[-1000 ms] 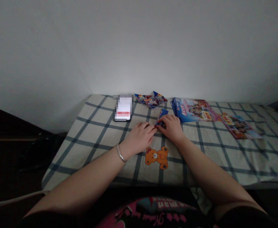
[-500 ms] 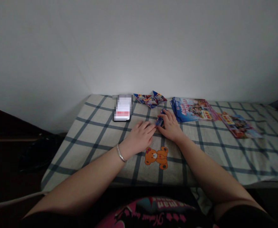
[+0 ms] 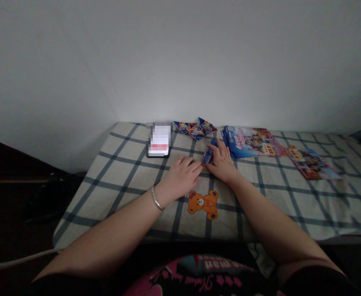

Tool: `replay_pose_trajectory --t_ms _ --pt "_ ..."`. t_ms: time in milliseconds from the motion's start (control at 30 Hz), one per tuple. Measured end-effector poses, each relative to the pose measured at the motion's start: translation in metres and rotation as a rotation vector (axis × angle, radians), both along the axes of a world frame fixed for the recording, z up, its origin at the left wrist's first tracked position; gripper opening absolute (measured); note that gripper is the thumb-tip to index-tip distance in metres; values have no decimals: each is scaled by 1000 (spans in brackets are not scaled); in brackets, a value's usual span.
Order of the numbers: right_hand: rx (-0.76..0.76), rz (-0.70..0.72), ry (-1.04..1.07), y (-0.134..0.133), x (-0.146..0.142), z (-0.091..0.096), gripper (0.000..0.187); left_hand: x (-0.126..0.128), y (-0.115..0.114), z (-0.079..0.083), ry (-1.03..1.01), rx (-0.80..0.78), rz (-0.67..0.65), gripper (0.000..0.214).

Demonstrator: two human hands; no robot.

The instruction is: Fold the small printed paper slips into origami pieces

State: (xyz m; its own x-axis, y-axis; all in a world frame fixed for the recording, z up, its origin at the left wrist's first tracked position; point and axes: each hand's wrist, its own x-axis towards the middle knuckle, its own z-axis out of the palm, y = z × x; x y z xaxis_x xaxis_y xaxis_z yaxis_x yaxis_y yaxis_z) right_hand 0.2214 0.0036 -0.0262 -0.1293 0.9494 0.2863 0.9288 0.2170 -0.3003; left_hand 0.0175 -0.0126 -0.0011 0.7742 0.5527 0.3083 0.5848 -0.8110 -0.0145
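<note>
A small blue printed piece of folded paper [image 3: 208, 154] lies on the checked cloth between my hands. My right hand [image 3: 221, 162] rests over its right part, with the fingers on the far side and the thumb by the near edge, holding it down. At the near left corner of the paper, my left hand [image 3: 183, 176] grips the edge with its fingertips; its thumb is mostly hidden. Just beyond stand folded paper triangles [image 3: 195, 129] in bright colours. A stack of printed flyers [image 3: 251, 142] lies to the right of my right hand.
A phone [image 3: 159, 139] with a lit, blurred screen lies left of the folded triangles. Another flyer [image 3: 313, 163] is farther right. The checked cloth [image 3: 125, 164] bears a bear picture [image 3: 202, 204] near me. A white wall [image 3: 180, 61] rises behind the table.
The fingers of my right hand have lifted and shifted slightly, so more of the blue folded paper shows. My left hand stays nearly in place.
</note>
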Motion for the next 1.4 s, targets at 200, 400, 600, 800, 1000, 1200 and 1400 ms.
replay_pose_trajectory --t_ms 200,400,600,800,1000,1200,1400 --pt "1 -14 7 1 1 -3 69 -4 0 6 6 -6 12 28" --pt "0 -1 12 0 1 -2 66 -7 -1 14 18 -25 30 24" --pt "-2 -18 17 0 4 -2 62 -7 -1 13 35 -41 43 23" --pt "20 -24 7 -4 6 -2 61 -10 1 10 -21 -84 18 23" --pt "79 -50 28 -5 12 -3 65 -8 3 7 -19 -79 61 17" --pt "127 59 96 -2 14 -3 59 -6 4 5 -33 -45 107 12" --pt "87 205 183 -7 8 5 64 -9 8 -5 -214 -135 160 9"
